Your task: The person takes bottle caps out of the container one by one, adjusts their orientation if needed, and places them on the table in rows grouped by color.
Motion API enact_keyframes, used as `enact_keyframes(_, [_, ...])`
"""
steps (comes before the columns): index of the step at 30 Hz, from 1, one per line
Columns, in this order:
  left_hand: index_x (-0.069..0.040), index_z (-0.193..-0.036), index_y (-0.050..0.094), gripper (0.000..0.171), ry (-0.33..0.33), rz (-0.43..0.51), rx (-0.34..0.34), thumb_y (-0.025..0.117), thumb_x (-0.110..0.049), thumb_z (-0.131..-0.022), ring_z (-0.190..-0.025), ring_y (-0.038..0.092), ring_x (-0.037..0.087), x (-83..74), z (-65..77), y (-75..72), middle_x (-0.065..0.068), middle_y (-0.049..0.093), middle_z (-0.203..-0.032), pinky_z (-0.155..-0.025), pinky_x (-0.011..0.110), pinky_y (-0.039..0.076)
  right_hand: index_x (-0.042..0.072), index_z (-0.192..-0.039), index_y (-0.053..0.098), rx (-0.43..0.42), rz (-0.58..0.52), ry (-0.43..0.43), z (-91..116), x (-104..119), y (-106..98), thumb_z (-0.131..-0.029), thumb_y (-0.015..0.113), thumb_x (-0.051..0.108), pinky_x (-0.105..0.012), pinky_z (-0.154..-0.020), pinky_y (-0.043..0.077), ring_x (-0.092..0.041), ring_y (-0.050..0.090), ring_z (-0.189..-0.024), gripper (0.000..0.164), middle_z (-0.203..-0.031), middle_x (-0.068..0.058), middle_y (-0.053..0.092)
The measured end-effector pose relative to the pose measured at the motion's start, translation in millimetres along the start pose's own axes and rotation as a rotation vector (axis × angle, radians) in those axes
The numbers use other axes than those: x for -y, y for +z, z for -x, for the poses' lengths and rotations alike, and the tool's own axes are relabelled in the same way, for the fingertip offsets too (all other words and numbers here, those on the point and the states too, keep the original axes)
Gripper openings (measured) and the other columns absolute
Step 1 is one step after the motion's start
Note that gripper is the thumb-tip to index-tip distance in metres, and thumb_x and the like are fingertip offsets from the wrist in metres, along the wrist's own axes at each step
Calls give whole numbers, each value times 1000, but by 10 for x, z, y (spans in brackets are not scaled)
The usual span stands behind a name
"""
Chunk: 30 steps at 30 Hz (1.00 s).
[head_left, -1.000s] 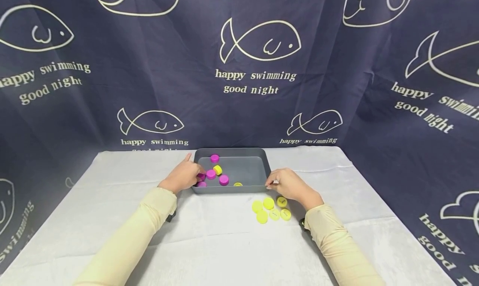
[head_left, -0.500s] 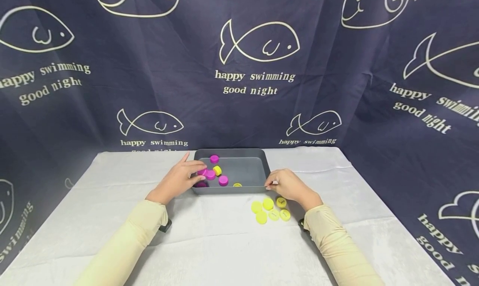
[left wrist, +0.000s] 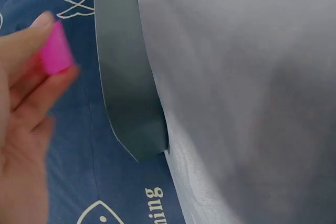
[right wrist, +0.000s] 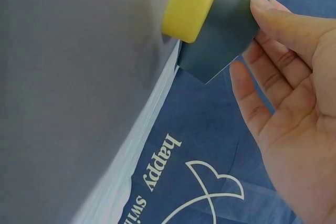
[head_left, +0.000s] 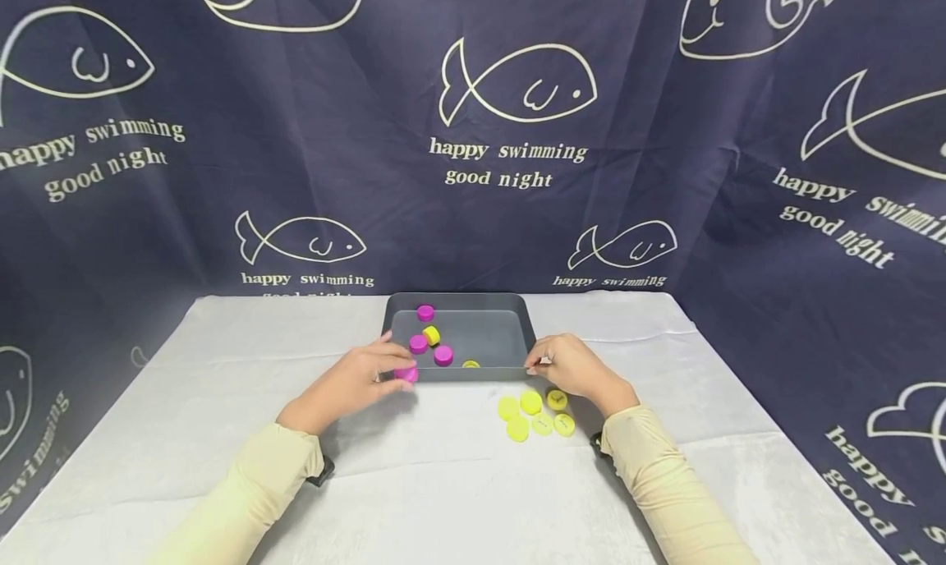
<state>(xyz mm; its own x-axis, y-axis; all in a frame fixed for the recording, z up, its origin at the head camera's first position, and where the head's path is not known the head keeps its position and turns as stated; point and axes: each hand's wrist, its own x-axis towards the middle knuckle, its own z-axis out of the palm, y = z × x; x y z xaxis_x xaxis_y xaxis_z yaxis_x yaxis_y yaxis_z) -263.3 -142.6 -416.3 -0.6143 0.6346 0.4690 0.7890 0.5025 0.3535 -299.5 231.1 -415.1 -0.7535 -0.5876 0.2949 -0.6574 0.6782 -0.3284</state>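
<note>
Between thumb and fingers my left hand [head_left: 353,386] pinches a magenta bottle cap [head_left: 406,374], held just above the near left wall of a dark grey tray [head_left: 491,374]. In the left wrist view the same cap [left wrist: 56,50] shows clear of the tray wall [left wrist: 123,77]. My right hand [head_left: 575,366] grips the tray's near right corner, thumb on the outer face [right wrist: 231,30] in the right wrist view. Inside the tray lie magenta caps [head_left: 443,355], a tilted yellow cap [head_left: 432,335] and another yellow cap [head_left: 470,365] partly hidden by the near wall.
Several yellow caps [head_left: 530,401] lie grouped on the white tablecloth [head_left: 436,483], in front of the tray and left of the right forearm. A dark blue curtain [head_left: 510,236] with fish drawings hangs right behind the tray.
My left hand has picked up a magenta cap from the tray's left side and brought it toward me, over the near left wall. The right hand has stayed at the corner.
</note>
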Motion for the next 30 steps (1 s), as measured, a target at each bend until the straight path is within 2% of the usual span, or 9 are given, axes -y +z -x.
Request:
enact_keyframes(3, [-5,-104,77,27,-52,-6,112,82,-22,-82,-121,61,37,-3,16,30,5,73,-108,-114,52,37,13,-84,79,-1,6,1,2,-4,12,-83,78,6,-35,-82,58,-10,69,-81,7,-82,12,72])
enact_keyframes(7, [-12,-92,78,21,-19,-22,166,85,-25,-77,-112,66,25,42,21,82,-5,72,-96,-108,46,45,13,-84,79,-1,6,-4,7,-11,21,-83,78,5,-36,-82,58,-11,69,-81,8,-82,11,72])
enact_keyframes(10, [-14,-90,79,21,-23,-24,212,86,-27,-75,-105,67,16,57,16,100,-11,71,-91,-102,39,51,12,-84,79,-3,7,-5,7,-11,15,-83,78,4,-36,-82,58,-11,69,-81,8,-82,10,72])
enact_keyframes(13, [-14,-89,79,22,-46,-17,256,87,-25,-73,-100,67,10,62,6,112,-13,71,-89,-107,40,46,11,-83,79,-8,13,-10,2,-10,9,-82,78,4,-36,-81,58,-11,69,-80,8,-81,9,72])
enact_keyframes(18, [-13,-86,78,19,-77,-19,309,88,-19,-71,-90,65,5,42,0,127,-11,69,-86,-117,52,31,12,-83,79,-7,8,-5,1,-9,7,-82,78,4,-37,-82,58,-12,69,-80,8,-81,9,73])
enact_keyframes(22, [-12,-86,77,20,-99,-32,324,88,-16,-70,-87,64,4,31,1,144,-12,69,-85,-118,52,30,12,-82,79,-11,8,-13,7,-13,9,-82,78,3,-38,-82,58,-13,69,-80,9,-81,9,73])
enact_keyframes(30, [-12,-86,76,20,-94,-28,318,89,-15,-70,-86,64,5,26,8,144,-12,69,-84,-118,52,30,13,-82,79,-14,13,-7,3,-2,7,-82,78,3,-37,-82,58,-12,69,-80,9,-81,10,72])
